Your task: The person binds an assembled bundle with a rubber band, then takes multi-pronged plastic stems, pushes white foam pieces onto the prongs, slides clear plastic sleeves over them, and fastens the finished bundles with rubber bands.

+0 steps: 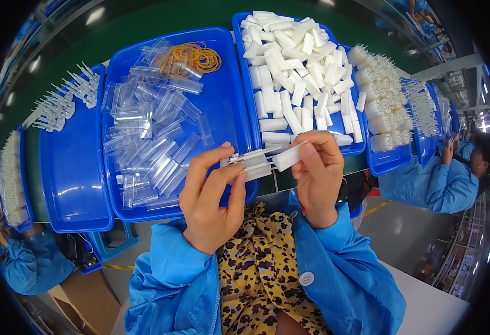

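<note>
My left hand (214, 195) is closed on a small bundle of slim white parts (254, 163) with thin rods sticking out of them. Between the thumb and fingers of my right hand (320, 181) is a white foam-like block (288, 157). Its left end meets the right end of the bundle; whether they are joined cannot be made out. Both hands are over the front edges of two blue trays. Beneath and beyond my left hand lie clear plastic sleeves (164, 156), and many similar white blocks (301, 67) fill the tray beyond my right hand.
Yellow rubber bands (192, 60) lie in the middle blue tray (222, 111). The left blue tray (77, 173) holds white pronged parts (55, 109). At right, a tray carries banded bundles (384, 106). Co-workers in blue sit at right (448, 181) and left (30, 268).
</note>
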Tool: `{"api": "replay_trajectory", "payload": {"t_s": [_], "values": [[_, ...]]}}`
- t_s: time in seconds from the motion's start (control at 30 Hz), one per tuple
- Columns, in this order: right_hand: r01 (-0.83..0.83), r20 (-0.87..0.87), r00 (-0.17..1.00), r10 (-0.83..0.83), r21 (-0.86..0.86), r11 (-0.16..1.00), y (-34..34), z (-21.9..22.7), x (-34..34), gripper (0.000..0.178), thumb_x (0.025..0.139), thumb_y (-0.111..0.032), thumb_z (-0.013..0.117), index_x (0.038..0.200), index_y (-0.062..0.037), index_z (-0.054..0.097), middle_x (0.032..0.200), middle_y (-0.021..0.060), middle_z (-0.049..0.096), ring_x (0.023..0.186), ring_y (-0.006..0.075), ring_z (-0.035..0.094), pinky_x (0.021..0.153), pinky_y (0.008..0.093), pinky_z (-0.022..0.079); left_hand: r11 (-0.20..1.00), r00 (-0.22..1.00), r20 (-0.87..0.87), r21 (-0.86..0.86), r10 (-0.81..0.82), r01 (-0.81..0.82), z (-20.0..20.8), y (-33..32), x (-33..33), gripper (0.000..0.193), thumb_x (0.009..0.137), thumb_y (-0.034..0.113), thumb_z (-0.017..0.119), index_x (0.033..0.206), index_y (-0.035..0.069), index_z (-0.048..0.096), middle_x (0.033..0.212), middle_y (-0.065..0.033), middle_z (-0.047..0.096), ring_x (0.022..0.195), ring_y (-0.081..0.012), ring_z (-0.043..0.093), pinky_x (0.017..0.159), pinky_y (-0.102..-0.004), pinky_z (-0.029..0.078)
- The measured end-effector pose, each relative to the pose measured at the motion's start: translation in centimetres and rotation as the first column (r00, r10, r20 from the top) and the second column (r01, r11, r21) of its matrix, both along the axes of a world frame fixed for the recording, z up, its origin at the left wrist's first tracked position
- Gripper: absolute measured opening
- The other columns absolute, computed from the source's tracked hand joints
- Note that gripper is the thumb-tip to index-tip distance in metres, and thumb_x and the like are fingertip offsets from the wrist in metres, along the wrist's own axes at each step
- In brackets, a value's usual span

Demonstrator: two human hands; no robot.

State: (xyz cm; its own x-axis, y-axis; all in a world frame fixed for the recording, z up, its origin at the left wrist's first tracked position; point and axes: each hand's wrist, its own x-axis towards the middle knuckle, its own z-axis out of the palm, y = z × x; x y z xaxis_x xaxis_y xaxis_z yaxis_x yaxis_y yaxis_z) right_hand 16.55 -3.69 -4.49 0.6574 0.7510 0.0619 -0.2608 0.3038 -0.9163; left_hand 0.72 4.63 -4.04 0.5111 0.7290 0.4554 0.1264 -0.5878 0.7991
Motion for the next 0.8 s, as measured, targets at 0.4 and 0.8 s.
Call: {"api": "replay_trajectory", "payload": {"t_s": [0.4,0.8], "values": [[0.16,0.577,0.792,-0.197,0.114,0.98,0.6,-1.4,-1.5,0.015,0.087,0.005,0.06,0.099,0.0017,0.051,0.096,0.0146,0.06,0.071,0.0128,0.061,0.058,0.0226,0.053,0.981,0.998,0.004,0.186,0.061,-0.061,-0.9,0.1,0.6,0.016,0.074,-0.008,0.067,0.089,-0.004,0.063,0.103,-0.0186,0.06,0.099,-0.0358,0.065,0.069,-0.0345,0.057],[0.111,0.451,0.884,-0.121,0.049,0.993,0.6,-1.6,-1.7,0.009,0.084,0.009,0.061,0.089,0.0031,0.056,0.096,0.0164,0.062,0.077,0.0161,0.062,0.063,0.0246,0.052,0.975,0.994,-0.026,0.199,0.103,-0.096,-0.7,0.3,0.2,0.015,0.073,-0.008,0.066,0.088,-0.004,0.062,0.101,-0.0185,0.06,0.099,-0.0377,0.064,0.076,-0.0387,0.056]]}}
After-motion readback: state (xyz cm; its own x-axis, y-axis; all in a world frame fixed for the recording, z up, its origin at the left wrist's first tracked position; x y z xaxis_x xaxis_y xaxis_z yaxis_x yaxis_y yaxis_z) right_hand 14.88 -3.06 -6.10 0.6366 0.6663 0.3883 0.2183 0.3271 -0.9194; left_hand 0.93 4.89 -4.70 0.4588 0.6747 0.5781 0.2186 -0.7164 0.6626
